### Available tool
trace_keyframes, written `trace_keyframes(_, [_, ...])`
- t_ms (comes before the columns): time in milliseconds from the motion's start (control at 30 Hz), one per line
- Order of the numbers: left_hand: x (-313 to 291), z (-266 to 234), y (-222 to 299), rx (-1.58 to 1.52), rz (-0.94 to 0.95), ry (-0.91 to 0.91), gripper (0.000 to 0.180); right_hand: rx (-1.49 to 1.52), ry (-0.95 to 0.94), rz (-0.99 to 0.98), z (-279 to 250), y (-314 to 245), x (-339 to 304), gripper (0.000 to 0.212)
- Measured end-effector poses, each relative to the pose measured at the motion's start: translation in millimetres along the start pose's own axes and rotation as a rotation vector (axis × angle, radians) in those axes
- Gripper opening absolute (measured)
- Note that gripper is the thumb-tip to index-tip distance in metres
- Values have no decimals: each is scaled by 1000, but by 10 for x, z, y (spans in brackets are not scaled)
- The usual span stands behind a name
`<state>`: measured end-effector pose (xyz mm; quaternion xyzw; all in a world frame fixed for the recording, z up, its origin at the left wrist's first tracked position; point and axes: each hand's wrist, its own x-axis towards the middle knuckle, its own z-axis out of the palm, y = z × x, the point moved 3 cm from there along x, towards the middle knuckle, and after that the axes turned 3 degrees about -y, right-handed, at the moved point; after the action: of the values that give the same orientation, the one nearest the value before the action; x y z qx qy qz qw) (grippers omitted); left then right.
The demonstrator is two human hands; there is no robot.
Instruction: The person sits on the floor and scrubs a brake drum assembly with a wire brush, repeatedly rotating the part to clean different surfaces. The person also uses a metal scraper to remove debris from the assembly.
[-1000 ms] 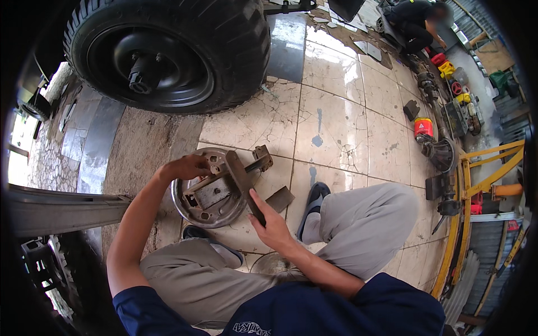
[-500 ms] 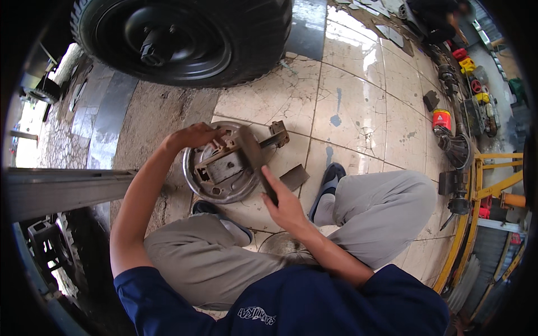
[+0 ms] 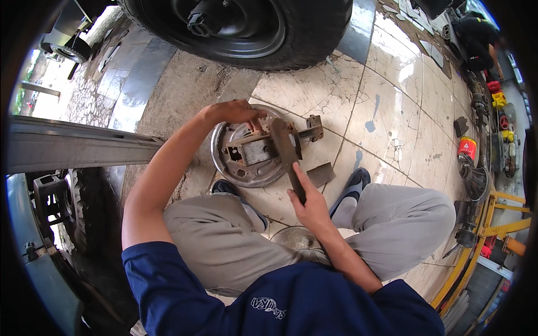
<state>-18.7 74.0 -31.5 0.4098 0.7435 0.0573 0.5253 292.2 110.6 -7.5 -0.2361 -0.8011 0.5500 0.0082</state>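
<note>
A round metal backing plate (image 3: 224, 159), resembling a wheel brake part, lies on the tiles in front of my feet. Across it sits a rusty metal bracket (image 3: 259, 151) with a flat grey block face. My left hand (image 3: 241, 112) reaches over the plate's far side, its curled fingers gripping the bracket's upper edge. In my right hand (image 3: 312, 207) is the handle of a dark brown hammer-like tool (image 3: 284, 143). Its broad head hangs over the bracket and hides part of it. A thin dark flat piece (image 3: 321, 175) lies to the right of the plate.
A big black tyre (image 3: 314, 39) on its wheel stands just beyond the plate. A grey metal beam (image 3: 84, 144) comes in from the left. Along the right are a red can (image 3: 467, 148), machine parts and a yellow frame (image 3: 499, 231). Another person (image 3: 475, 42) is at far right.
The whole scene has shifted right and slightly up as the view turned. Both hands keep their holds, and the tool's head stays over the bracket.
</note>
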Motion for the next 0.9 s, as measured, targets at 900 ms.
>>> trace_keyframes(900, [246,262,-68,185,105,29,45,140,51,34,59,150,80,75])
